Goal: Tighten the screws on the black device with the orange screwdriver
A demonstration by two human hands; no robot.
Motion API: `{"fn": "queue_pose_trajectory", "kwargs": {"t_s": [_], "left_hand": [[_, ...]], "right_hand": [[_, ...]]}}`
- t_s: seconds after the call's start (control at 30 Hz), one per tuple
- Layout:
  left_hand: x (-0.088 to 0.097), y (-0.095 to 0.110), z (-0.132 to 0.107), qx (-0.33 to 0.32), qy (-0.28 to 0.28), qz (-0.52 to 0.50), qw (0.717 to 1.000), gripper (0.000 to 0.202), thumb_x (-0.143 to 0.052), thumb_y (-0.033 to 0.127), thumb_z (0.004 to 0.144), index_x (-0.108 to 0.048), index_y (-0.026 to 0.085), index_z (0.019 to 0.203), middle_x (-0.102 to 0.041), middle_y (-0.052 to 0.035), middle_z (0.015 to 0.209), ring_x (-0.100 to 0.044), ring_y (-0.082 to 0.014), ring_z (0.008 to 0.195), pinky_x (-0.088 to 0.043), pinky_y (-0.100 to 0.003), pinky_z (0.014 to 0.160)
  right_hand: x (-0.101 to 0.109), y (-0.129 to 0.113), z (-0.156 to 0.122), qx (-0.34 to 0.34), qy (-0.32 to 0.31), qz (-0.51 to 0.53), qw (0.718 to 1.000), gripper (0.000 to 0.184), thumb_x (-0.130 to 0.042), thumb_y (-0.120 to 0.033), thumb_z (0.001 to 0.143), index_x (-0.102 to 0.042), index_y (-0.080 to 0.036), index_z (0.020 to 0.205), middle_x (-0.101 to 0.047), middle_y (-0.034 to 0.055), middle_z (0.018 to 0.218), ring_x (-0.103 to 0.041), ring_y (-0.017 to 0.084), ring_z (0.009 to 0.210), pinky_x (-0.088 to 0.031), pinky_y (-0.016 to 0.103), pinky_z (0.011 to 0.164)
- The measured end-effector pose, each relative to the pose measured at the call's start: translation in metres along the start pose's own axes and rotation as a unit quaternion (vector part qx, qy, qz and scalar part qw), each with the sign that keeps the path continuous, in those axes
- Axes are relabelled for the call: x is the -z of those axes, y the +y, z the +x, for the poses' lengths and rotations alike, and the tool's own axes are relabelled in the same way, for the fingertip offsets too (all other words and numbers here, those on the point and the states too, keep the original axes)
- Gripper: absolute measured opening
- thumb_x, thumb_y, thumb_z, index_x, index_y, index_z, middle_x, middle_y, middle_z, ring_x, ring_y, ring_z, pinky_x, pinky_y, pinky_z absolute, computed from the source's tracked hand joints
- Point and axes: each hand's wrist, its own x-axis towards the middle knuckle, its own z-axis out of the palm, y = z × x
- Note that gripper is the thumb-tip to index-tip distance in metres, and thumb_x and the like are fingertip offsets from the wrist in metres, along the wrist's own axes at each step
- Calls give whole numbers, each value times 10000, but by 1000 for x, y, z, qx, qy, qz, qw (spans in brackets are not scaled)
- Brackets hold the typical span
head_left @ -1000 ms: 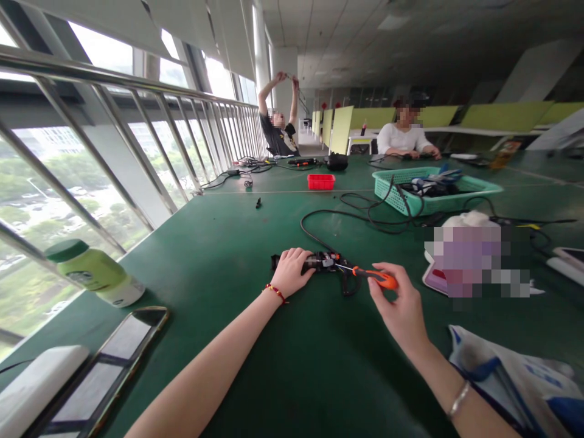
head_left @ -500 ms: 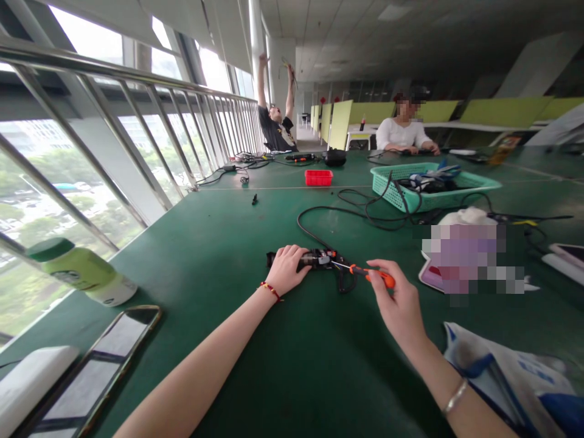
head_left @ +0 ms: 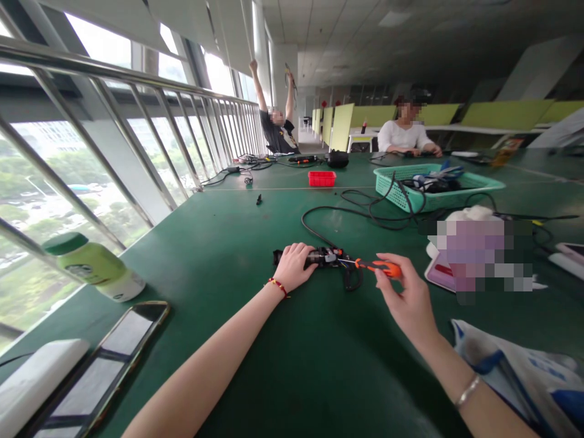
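A small black part (head_left: 325,257) with a cable on it is pressed down on the green table (head_left: 255,340) by the left hand (head_left: 294,266). The fingers of that hand are curled tight over it. An orange screwdriver (head_left: 381,267) is pinched in the closed fingers of the right hand (head_left: 408,298), and its thin tip is laid against the part. The black cable (head_left: 303,224) is looped away toward a green basket (head_left: 392,194). A small red box (head_left: 322,179) is seen farther back. A green bottle (head_left: 93,267) and a phone (head_left: 114,347) are seen by the window rail.

Orange screwdriver (head_left: 381,267) — tip at black device (head_left: 319,257)
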Motion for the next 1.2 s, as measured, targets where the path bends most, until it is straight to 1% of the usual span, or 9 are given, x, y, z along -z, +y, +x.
{"fn": "queue_pose_trajectory", "kwargs": {"t_s": [0.07,0.3,0.37,0.43,0.53,0.7,0.8,0.97,1.2], "left_hand": [[0,0,0,1,0,0,1000,287,-557,322,848,-545,203,1109,-587,-62,1054,-516,-240,1008,-393,-395,912],[1,0,-1,4,1,-7,1000,288,-574,317,832,-546,191,1089,-597,-59,1039,-523,-235,986,-393,-396,916],[1,0,-1,2,0,-13,1000,285,-578,318,825,-545,195,1080,-600,-56,1029,-527,-233,980,-396,-395,914],[1,0,-1,1,1,-16,1000,279,-577,319,820,-544,205,1072,-601,-54,1027,-533,-233,981,-399,-394,910],[2,1,-2,6,0,-15,1000,283,-580,322,810,-544,211,1069,-602,-56,1031,-541,-234,982,-401,-395,909],[6,4,-7,15,-5,-14,1000,280,-578,323,797,-545,215,1053,-610,-50,1005,-553,-233,959,-406,-395,895],[7,6,-10,17,-3,-15,1000,277,-577,325,787,-545,217,1039,-614,-48,994,-560,-233,947,-405,-393,890],[7,6,-12,9,-2,-11,1000,283,-574,333,784,-545,206,1035,-618,-50,992,-565,-231,938,-407,-386,879],[7,7,-14,3,-9,-13,1000,279,-550,324,809,-544,216,1067,-614,-50,1017,-564,-226,962,-403,-383,889]], "right_hand": [[0,-1,-1,-12,-9,-3,1000,301,-518,-378,866,-560,-200,1106,-648,66,960,-631,151,685,-504,278,604],[3,-6,1,-59,1,-30,998,316,-471,-438,884,-603,-188,1025,-539,-34,575,-409,88,387,-329,223,391],[3,-5,2,-64,6,-19,998,302,-474,-430,883,-601,-189,1011,-589,-12,641,-438,89,398,-355,226,399],[3,-3,2,-50,30,-16,998,279,-510,-402,861,-586,-191,1027,-651,44,835,-597,138,599,-471,254,540],[2,-1,2,-33,35,-10,999,280,-524,-371,847,-565,-200,1065,-647,78,990,-643,189,814,-517,294,663],[3,-5,0,-48,20,-8,999,283,-536,-419,849,-588,-195,1013,-643,41,816,-583,132,565,-454,231,468],[4,-9,-1,-38,22,0,999,250,-536,-412,852,-599,-195,958,-647,42,814,-586,129,573,-468,233,501],[3,-10,-3,-33,30,3,999,284,-530,-373,835,-569,-190,1048,-626,69,906,-594,145,639,-461,231,487],[3,-10,-1,-70,33,0,997,302,-554,-455,826,-582,-196,979,-628,35,782,-557,123,555,-441,222,480]]}}
